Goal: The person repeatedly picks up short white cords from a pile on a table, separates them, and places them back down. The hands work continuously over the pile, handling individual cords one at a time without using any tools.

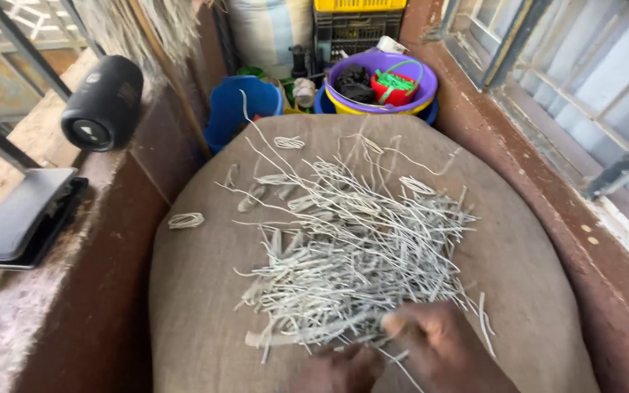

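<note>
- A loose heap of pale grey-white, flat, stiff strips (351, 255) is spread over the middle of a brown burlap sacking surface (198, 313), with a few strips coiled into small loops near its far and left edges.
- The right hand (442, 349) is seen at the bottom edge of the view, laid on the near end of the heap; its fingertips (394, 324) are drawn together on a few strips, pinching them.
- The left hand (340, 367) is placed just beside the right one, low in the view and partly cut off by the frame; it touches the near strips, but whether its fingers are spread or curled cannot be told.
- One small coiled loop of strip (186, 220) is set apart from the heap, towards the left side of the sacking.
- A black cylindrical speaker (102, 103) is rested on the reddish-brown ledge (111, 240) to the left, beside a dark flat tablet-like device (23, 218).
- Beyond the far end of the sacking, a purple plastic basin (381, 80) is stacked inside a yellow one, with a small red basket (394, 87) held in it.
- A blue plastic bucket (245, 105) is stood to the left of the basins.
- A grey-framed window (584, 87) is set along the right side.
</note>
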